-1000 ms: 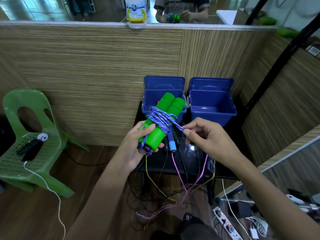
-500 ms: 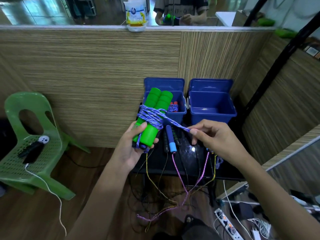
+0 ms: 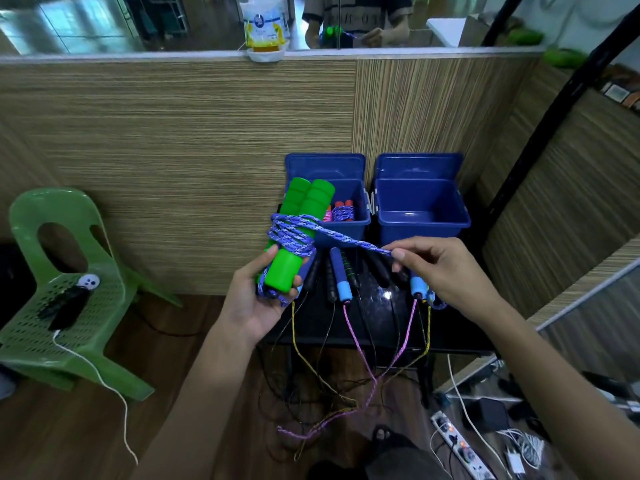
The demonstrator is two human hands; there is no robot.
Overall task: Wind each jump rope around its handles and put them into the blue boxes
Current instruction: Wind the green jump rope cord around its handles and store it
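My left hand (image 3: 258, 299) grips two green jump-rope handles (image 3: 299, 233) held side by side, with blue-and-white braided rope (image 3: 294, 235) wound several times around their middle. My right hand (image 3: 440, 268) pinches the rope's free end (image 3: 377, 249), stretched rightward from the coil. Behind stand two open blue boxes: the left box (image 3: 349, 230) holds a wound rope with red handles (image 3: 341, 212), the right box (image 3: 422, 225) shows nothing inside. More ropes with blue and dark handles (image 3: 341, 278) lie on the black table (image 3: 374, 323), their cords hanging over its front edge.
A green plastic chair (image 3: 65, 299) with a dark device and white cable stands at the left. A wooden partition (image 3: 173, 150) rises behind the boxes. A power strip (image 3: 460, 448) and chargers lie on the floor at the lower right. A black pole (image 3: 540, 116) leans at the right.
My left hand has shifted the green handles leftward, away from the boxes. My right hand has drawn the rope end out to the right, stretching it taut.
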